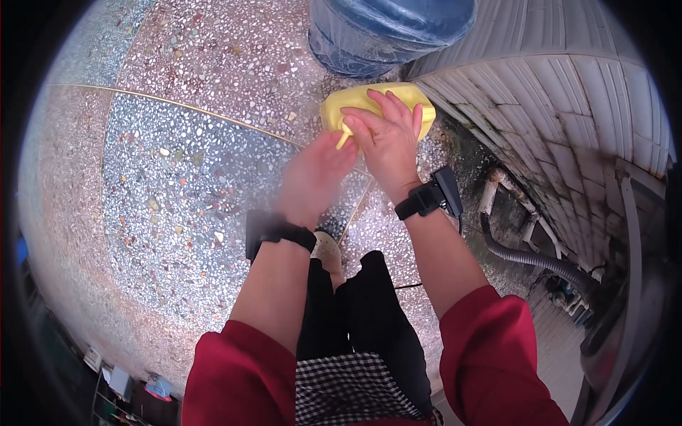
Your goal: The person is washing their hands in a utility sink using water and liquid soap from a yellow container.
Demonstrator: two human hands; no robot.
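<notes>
Touching a yellow jug (350,98) (contents hidden): right fingers (386,106), left fingers (339,153) blurred, grips unclear.

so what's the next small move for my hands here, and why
I'd probably press gently on the top of the yellow spout, if it is a pump: your right hand is already over it on the yellow jug, and your left hand, though blurred, is close by its tip.

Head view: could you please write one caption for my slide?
Right hand over a yellow jug, blurred left hand beside its nozzle, near a blue barrel on terrazzo floor.
</notes>
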